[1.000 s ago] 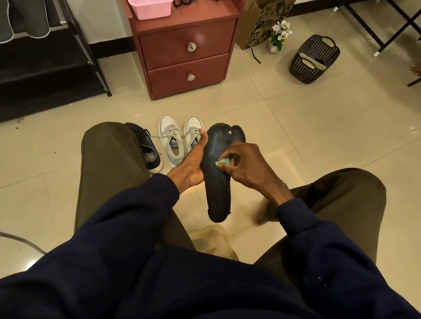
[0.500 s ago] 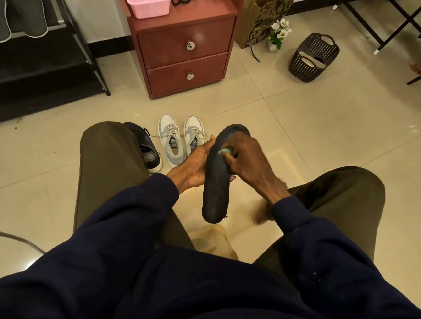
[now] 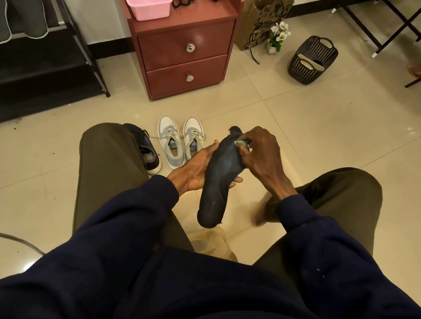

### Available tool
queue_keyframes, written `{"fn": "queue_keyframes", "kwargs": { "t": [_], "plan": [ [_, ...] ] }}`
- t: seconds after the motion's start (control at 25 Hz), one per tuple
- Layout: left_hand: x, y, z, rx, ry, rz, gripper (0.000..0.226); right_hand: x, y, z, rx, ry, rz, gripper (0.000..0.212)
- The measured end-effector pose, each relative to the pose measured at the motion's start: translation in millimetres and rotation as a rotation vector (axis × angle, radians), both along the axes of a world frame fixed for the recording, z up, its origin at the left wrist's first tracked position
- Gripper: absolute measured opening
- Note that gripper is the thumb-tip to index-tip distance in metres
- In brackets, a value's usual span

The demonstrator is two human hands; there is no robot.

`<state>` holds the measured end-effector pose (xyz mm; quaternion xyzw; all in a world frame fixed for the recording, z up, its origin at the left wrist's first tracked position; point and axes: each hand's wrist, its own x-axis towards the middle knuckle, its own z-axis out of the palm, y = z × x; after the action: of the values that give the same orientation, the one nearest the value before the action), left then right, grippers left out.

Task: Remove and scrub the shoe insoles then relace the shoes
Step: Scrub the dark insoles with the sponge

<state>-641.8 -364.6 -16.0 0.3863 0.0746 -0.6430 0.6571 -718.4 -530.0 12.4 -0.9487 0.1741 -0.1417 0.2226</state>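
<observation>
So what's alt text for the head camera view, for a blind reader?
A seated person's left hand holds a dark insole while the right hand presses a small green scrubber to it; grey sneakers stand beyond.

Warm dim light, glossy floor (image 3: 302,140) glare.

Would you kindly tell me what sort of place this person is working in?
Most likely a room in a home, perhaps a bedroom or entryway: it has a tiled floor, a red two-drawer cabinet against the wall, a black rack beside it, and grey sneakers on the floor.
</observation>
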Motion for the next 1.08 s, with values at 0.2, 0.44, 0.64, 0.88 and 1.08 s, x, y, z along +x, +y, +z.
{"fn": "queue_keyframes", "kwargs": {
  "t": [0.2,0.44,0.64,0.88,1.08],
  "plan": [
    [0,-1,1,0.042,-0.008,0.056,0.06,-1,27,7,0.166,0.131,0.326,0.007],
    [-1,0,5,0.014,0.0,0.011,0.062,1,11,3,-0.013,0.053,0.051,0.009],
    [0,-1,3,0.012,-0.008,0.025,0.061,2,26,6,0.056,0.103,0.186,0.005],
    [1,0,-1,-0.027,-0.005,-0.043,0.067,1,10,1,0.085,0.033,0.03,0.007],
    [4,0,-3,-0.045,-0.014,-0.024,0.069,4,21,2,0.092,0.085,0.108,0.006]
  ]
}}
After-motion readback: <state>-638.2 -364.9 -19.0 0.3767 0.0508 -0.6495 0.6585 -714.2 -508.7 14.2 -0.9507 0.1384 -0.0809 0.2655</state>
